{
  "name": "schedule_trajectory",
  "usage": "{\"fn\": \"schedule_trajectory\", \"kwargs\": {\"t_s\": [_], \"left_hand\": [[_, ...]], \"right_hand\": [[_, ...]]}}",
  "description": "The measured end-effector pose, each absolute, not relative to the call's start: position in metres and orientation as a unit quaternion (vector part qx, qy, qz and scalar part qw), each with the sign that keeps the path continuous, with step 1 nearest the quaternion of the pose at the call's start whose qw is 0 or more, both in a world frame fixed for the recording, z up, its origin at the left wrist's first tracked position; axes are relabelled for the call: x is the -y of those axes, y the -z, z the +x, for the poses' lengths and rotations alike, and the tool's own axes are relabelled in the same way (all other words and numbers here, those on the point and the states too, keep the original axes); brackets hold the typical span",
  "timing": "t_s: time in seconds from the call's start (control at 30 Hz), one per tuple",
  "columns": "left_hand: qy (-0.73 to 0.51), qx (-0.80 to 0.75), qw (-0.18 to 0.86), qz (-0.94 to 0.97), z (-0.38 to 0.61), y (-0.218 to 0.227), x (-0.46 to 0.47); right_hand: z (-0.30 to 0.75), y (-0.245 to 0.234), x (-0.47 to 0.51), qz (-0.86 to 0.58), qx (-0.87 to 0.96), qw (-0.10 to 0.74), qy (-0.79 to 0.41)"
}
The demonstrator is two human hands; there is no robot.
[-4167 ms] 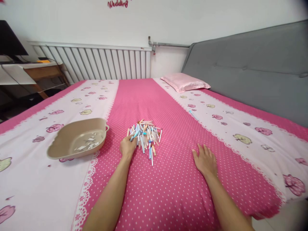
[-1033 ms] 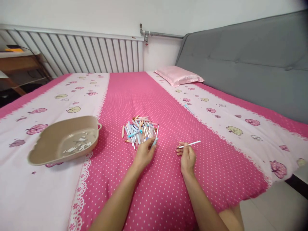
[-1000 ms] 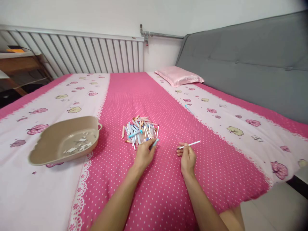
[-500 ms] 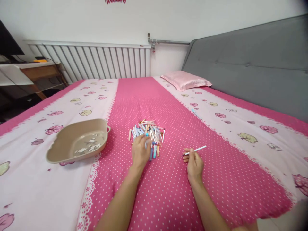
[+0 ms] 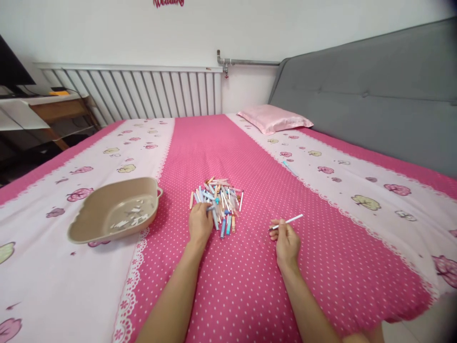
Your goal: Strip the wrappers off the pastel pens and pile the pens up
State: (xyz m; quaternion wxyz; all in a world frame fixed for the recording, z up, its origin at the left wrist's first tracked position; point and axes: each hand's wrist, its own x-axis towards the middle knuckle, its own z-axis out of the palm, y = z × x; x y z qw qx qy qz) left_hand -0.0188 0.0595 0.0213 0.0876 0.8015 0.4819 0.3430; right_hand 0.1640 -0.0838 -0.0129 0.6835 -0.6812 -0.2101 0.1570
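Observation:
A heap of pen parts (image 5: 222, 196) lies mid-bed: pastel barrels, caps and thin white sticks. At its near left edge my left hand (image 5: 201, 223) is closed, with a grey-blue pen piece (image 5: 210, 208) at its fingertips. Whether that piece is a cap or a barrel I cannot tell. Off to the right of the heap, my right hand (image 5: 286, 242) pinches a slim white pen (image 5: 294, 218) with a dark end, tilted up to the right. Several blue and orange barrels (image 5: 228, 225) lie at the heap's near side.
A beige plastic basin (image 5: 80, 228) with small white pieces inside stands left of the heap. One light-blue pen (image 5: 290, 168) lies apart at the right. Behind are a pink pillow (image 5: 273, 118), a grey headboard (image 5: 374, 95) and a white radiator (image 5: 143, 93).
My left hand has drawn back from the middle of the heap to its near left edge, uncovering barrels there. The right hand still holds the white pen, almost unmoved.

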Motion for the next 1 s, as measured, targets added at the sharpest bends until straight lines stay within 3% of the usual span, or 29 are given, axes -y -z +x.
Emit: {"fn": "schedule_trajectory", "kwargs": {"t_s": [0.33, 0.67, 0.8, 1.0], "left_hand": [[-0.352, -0.445, 0.089, 0.819, -0.015, -0.025, -0.052], [-0.305, -0.292, 0.105, 0.901, -0.006, -0.022, -0.044], [-0.338, -0.353, 0.128, 0.863, -0.012, -0.02, -0.053], [-0.319, -0.507, 0.06, 0.798, -0.029, -0.013, -0.071]], "right_hand": [[0.164, 0.014, 0.085, -0.686, 0.211, 0.678, -0.162], [0.164, 0.014, 0.085, -0.693, 0.211, 0.671, -0.161], [0.164, 0.015, 0.086, -0.688, 0.214, 0.673, -0.167], [0.164, 0.016, 0.086, -0.688, 0.215, 0.673, -0.169]]}}
